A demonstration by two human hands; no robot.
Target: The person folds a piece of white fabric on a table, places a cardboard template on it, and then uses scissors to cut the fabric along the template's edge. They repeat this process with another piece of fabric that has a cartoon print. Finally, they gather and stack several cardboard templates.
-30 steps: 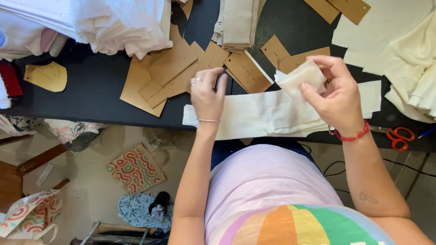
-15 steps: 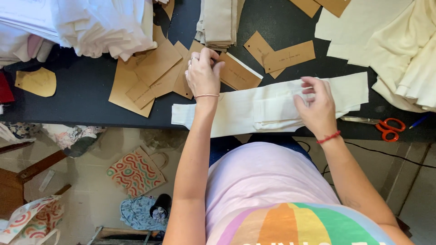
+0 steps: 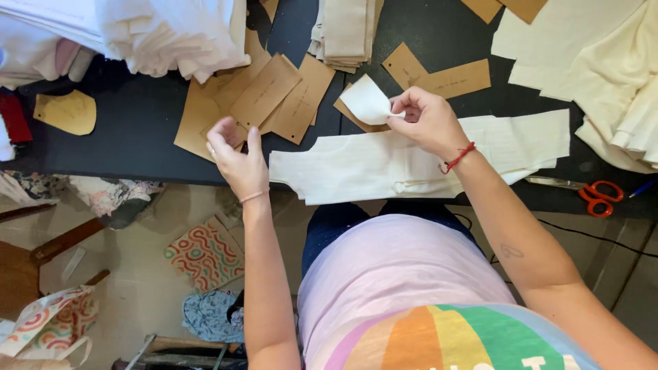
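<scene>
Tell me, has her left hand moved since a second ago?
Yes. The left hand slid left off the cream fabric strip onto the brown card pieces.

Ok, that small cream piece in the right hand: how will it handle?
Likely floppy: the cream piece curves where the right hand pinches its corner. Probably very light, held by fingertips alone. It looks like the cut fabric below, so unlikely to slip or roll.

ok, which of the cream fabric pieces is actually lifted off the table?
The small cream fabric piece pinched in the right hand, raised over the brown cardboard patterns. The long cream fabric panel and the others lie flat or stacked.
</scene>
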